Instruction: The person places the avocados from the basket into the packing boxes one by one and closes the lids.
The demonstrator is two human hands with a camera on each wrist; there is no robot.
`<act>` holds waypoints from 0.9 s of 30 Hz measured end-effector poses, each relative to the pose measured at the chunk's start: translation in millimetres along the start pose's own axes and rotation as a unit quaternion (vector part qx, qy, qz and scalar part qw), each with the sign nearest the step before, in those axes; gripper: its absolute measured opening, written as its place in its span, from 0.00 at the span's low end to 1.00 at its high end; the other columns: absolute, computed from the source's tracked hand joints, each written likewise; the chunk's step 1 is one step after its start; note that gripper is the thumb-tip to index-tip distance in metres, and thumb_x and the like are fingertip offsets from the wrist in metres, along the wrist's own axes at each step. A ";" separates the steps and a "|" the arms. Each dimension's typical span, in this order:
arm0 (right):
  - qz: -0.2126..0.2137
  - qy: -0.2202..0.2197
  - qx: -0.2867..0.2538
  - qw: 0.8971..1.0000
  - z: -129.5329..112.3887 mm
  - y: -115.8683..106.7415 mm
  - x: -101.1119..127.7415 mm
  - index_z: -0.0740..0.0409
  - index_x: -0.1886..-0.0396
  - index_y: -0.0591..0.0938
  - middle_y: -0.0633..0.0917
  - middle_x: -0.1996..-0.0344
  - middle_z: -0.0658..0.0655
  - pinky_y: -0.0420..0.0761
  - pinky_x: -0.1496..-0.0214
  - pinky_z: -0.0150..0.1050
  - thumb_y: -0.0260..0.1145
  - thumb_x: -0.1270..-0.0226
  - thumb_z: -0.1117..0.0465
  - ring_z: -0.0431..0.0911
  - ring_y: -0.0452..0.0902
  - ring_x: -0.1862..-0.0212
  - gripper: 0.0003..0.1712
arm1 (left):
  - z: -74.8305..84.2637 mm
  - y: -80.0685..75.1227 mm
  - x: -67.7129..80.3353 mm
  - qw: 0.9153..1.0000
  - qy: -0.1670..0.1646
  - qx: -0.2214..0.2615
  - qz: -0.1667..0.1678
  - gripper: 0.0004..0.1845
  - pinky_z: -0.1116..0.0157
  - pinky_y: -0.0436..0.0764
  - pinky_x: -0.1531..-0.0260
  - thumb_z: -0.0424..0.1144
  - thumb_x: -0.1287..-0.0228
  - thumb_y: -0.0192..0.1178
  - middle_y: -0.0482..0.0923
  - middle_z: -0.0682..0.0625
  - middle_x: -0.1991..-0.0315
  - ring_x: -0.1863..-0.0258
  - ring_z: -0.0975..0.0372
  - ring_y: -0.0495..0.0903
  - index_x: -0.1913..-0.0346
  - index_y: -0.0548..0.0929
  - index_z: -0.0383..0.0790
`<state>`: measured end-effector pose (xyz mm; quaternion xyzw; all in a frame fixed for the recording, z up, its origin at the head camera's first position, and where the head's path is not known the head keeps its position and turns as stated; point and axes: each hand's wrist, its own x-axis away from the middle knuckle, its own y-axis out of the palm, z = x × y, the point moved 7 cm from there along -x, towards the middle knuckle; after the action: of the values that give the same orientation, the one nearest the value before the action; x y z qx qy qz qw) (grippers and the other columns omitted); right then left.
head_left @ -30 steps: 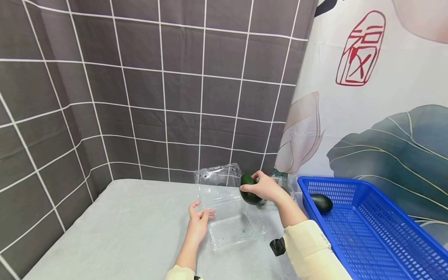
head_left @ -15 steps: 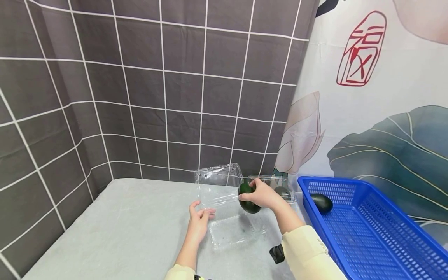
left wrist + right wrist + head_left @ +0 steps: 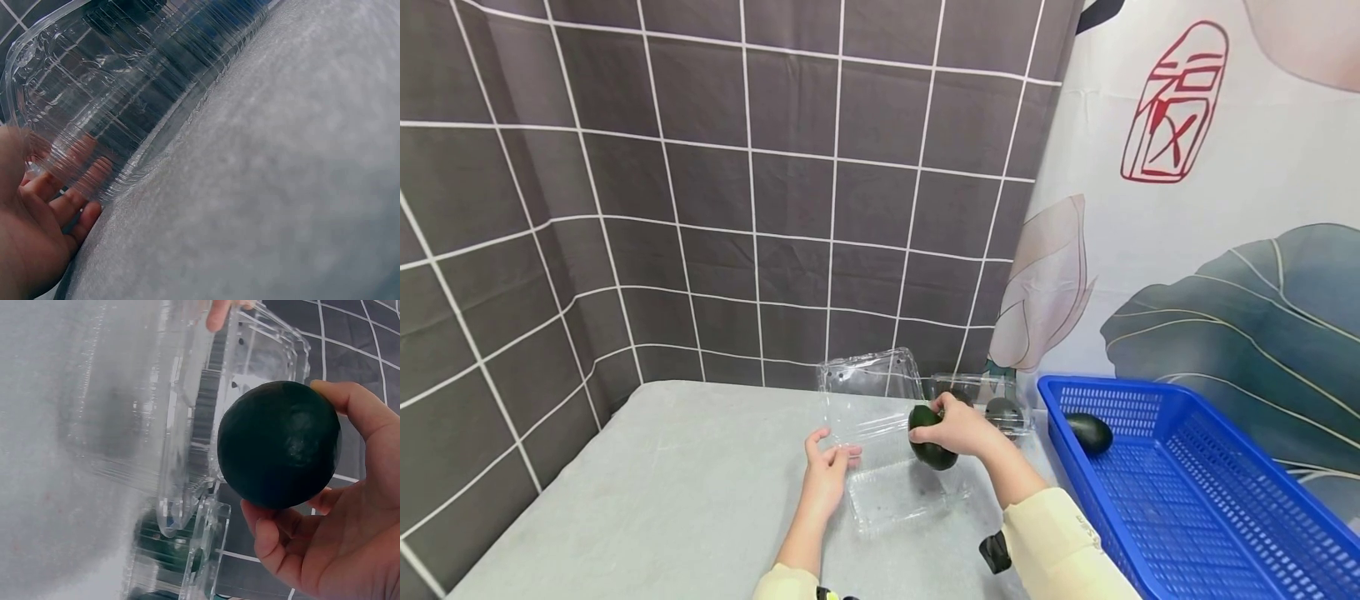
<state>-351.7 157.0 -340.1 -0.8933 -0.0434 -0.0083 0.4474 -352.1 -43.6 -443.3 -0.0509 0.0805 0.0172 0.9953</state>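
My right hand holds a dark green avocado between thumb and fingers, above an opened clear plastic clamshell container. Its lid stands raised at the back. In the right wrist view the avocado looks round and smooth, with the fingers curled at its side. My left hand is at the container's left side by the hinge. The left wrist view shows the left hand at a corner of the ribbed clear plastic, several fingers showing through it.
Behind my right hand stands another clear container with avocados inside. A blue plastic basket on the right holds one dark green avocado. A grey cloth covers the table, and a tiled-pattern curtain hangs behind.
My right hand has brought the avocado slightly lower and nearer, away from the container behind, to above the opened container. The left hand stays in place.
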 end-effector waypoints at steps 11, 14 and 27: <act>-0.010 -0.001 0.032 0.999 3.2 12.4 0.9 0.61 0.58 0.70 0.77 0.69 0.58 0.78 0.70 0.42 0.71 0.55 0.49 0.48 0.76 0.69 0.30 | 0.4 0.1 0.0 1.000 0.006 0.005 0.000 0.22 0.47 0.66 0.47 0.30 0.31 0.44 0.82 0.39 0.59 0.59 0.51 0.82 0.39 0.50 0.32; -0.004 0.003 0.064 0.998 5.1 13.7 1.3 0.60 0.58 0.71 0.78 0.69 0.57 0.77 0.69 0.43 0.71 0.55 0.46 0.48 0.75 0.69 0.31 | 1.5 1.5 -0.6 1.000 0.006 0.007 -0.004 0.23 0.46 0.65 0.46 0.31 0.31 0.44 0.81 0.38 0.58 0.59 0.51 0.82 0.39 0.49 0.32; 0.029 -0.017 0.231 0.972 0.5 39.1 3.4 0.65 0.48 0.74 0.79 0.57 0.62 0.72 0.54 0.55 0.72 0.60 0.40 0.57 0.70 0.54 0.44 | 1.9 -0.6 3.1 1.000 0.008 0.006 -0.003 0.24 0.44 0.63 0.45 0.32 0.30 0.46 0.81 0.39 0.58 0.58 0.51 0.81 0.38 0.49 0.32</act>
<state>-345.0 134.3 -371.5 -0.7669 -0.0257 0.0306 0.6405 -348.7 -44.0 -441.9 -0.0452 0.0883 0.0138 0.9950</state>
